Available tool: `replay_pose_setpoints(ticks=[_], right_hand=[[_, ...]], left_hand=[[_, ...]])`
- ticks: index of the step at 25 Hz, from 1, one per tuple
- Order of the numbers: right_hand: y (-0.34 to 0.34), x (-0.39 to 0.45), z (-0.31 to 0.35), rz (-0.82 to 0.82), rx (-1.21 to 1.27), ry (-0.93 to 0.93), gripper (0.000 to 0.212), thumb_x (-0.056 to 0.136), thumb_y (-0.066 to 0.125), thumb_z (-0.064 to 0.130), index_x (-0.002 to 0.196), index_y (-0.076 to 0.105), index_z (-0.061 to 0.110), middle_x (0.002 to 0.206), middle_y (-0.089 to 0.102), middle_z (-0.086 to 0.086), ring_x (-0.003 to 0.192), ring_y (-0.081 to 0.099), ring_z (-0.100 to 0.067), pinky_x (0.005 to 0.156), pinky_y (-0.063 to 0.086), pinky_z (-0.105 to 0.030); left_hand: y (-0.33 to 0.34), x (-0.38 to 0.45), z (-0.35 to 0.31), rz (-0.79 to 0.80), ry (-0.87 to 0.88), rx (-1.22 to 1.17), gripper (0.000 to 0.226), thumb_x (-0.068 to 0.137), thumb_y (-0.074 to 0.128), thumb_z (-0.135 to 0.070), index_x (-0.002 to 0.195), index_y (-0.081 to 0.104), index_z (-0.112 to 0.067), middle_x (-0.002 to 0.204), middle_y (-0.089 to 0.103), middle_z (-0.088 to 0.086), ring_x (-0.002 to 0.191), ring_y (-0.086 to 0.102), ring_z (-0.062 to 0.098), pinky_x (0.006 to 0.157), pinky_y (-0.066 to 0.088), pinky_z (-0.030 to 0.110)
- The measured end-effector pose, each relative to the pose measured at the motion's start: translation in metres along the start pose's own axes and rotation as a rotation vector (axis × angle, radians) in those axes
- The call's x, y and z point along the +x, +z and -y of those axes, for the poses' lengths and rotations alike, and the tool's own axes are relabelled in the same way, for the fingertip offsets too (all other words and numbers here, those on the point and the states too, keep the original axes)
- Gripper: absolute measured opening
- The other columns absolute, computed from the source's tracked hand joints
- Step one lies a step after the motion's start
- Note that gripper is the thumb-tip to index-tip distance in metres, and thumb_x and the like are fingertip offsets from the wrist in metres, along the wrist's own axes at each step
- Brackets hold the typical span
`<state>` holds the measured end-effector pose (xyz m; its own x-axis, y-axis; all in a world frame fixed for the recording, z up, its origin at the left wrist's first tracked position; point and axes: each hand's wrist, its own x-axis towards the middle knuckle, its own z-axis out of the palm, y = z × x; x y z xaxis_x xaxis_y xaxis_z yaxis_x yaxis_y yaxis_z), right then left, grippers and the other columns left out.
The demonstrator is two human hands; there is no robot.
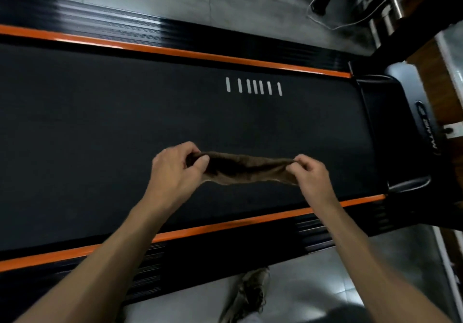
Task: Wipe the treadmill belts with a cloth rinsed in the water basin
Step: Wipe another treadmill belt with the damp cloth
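A brown cloth (246,168) is stretched out flat between my two hands just above the black treadmill belt (125,127). My left hand (175,169) pinches the cloth's left end between thumb and curled fingers. My right hand (312,173) pinches its right end the same way. The belt runs left to right across the view, with several white stripes (254,87) printed on its far half. No water basin is in view.
Orange strips (200,54) and black ribbed side rails (225,245) border the belt on both sides. The treadmill's black end cover (406,122) lies at the right. Grey floor tiles, a shoe (250,295) below, and cables and metal equipment at the top right.
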<state>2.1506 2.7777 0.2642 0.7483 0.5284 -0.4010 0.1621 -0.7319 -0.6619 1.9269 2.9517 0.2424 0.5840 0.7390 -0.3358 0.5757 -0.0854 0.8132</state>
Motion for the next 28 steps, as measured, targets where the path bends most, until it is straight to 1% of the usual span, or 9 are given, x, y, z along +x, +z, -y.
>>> replay_pose_setpoints(ticks=[4,6,11,14,18,20,23,26,28], right_hand=[[0.035,0.005,0.031,-0.041,0.449,0.055,0.024,0.094,0.058,0.012,0.071,0.062,0.017,0.073,0.060,-0.003,0.074,0.056,-0.018,0.069,0.044,-0.034],[0.061,0.002,0.040,0.122,0.532,0.045,0.015,0.095,0.059,0.019,0.089,0.068,0.010,0.084,0.069,-0.006,0.084,0.065,-0.022,0.073,0.052,-0.033],[0.063,0.017,0.028,0.489,0.664,0.050,0.051,0.096,0.038,0.038,0.121,0.067,0.005,0.119,0.070,-0.011,0.113,0.065,-0.025,0.090,0.055,-0.043],[0.050,0.066,-0.020,0.299,0.765,0.058,0.043,0.086,0.061,0.039,0.119,0.068,0.011,0.120,0.069,-0.011,0.112,0.063,-0.029,0.092,0.052,-0.043],[0.031,0.094,-0.073,0.540,0.970,0.275,0.075,0.062,0.086,0.056,0.121,0.070,0.012,0.124,0.066,-0.014,0.117,0.063,-0.028,0.093,0.053,-0.041],[0.016,0.101,-0.084,0.544,0.964,0.277,0.057,0.068,0.084,0.044,0.112,0.074,0.009,0.115,0.070,-0.018,0.108,0.067,-0.029,0.085,0.057,-0.040],[-0.020,0.128,-0.093,0.148,0.843,0.263,0.037,0.085,0.068,0.032,0.111,0.071,0.006,0.106,0.073,-0.018,0.098,0.070,-0.031,0.081,0.060,-0.041],[-0.054,0.150,-0.105,-0.290,0.496,-0.036,0.014,0.092,0.065,0.035,0.100,0.071,0.026,0.102,0.074,0.000,0.093,0.071,-0.012,0.079,0.059,-0.029],[-0.061,0.159,-0.125,-0.355,-0.002,-0.240,0.012,0.094,0.061,0.042,0.096,0.066,0.031,0.107,0.066,0.009,0.096,0.061,-0.001,0.083,0.051,-0.022]], left_hand=[[0.024,0.008,-0.006,0.008,-0.095,-0.382,0.017,0.096,0.056,-0.032,0.081,0.062,-0.028,0.080,0.065,-0.007,0.076,0.062,0.008,0.067,0.054,0.033],[0.040,0.018,-0.013,0.081,-0.165,-0.514,0.013,0.095,0.057,-0.036,0.088,0.064,-0.028,0.087,0.067,-0.008,0.086,0.065,0.009,0.071,0.054,0.030],[0.060,0.042,-0.015,0.155,-0.168,-0.657,0.018,0.085,0.072,-0.030,0.102,0.066,-0.033,0.096,0.069,-0.011,0.089,0.068,0.004,0.070,0.055,0.022],[0.083,0.056,-0.026,0.238,-0.165,-0.819,0.018,0.092,0.055,-0.006,0.090,0.070,-0.016,0.085,0.069,0.007,0.080,0.067,0.020,0.069,0.054,0.032],[0.126,0.075,-0.046,0.450,-0.218,-1.040,0.024,0.092,0.043,-0.005,0.097,0.066,-0.008,0.089,0.066,0.011,0.083,0.065,0.025,0.076,0.052,0.036],[0.146,0.083,-0.045,0.390,-0.275,-0.901,0.024,0.095,0.046,-0.011,0.105,0.068,-0.017,0.100,0.071,0.004,0.094,0.068,0.021,0.083,0.055,0.035],[0.176,0.097,-0.037,0.257,-0.338,-0.730,0.020,0.098,0.052,-0.023,0.111,0.063,-0.034,0.110,0.067,-0.002,0.099,0.066,0.016,0.084,0.055,0.033],[0.205,0.112,-0.017,0.182,-0.091,0.103,0.042,0.093,0.058,-0.037,0.133,0.046,-0.038,0.133,0.050,-0.004,0.119,0.051,0.017,0.095,0.048,0.038],[0.224,0.121,-0.004,0.229,-0.037,0.625,0.082,0.086,0.064,-0.050,0.151,0.014,-0.040,0.158,0.011,0.010,0.143,0.018,0.035,0.108,0.031,0.055]])
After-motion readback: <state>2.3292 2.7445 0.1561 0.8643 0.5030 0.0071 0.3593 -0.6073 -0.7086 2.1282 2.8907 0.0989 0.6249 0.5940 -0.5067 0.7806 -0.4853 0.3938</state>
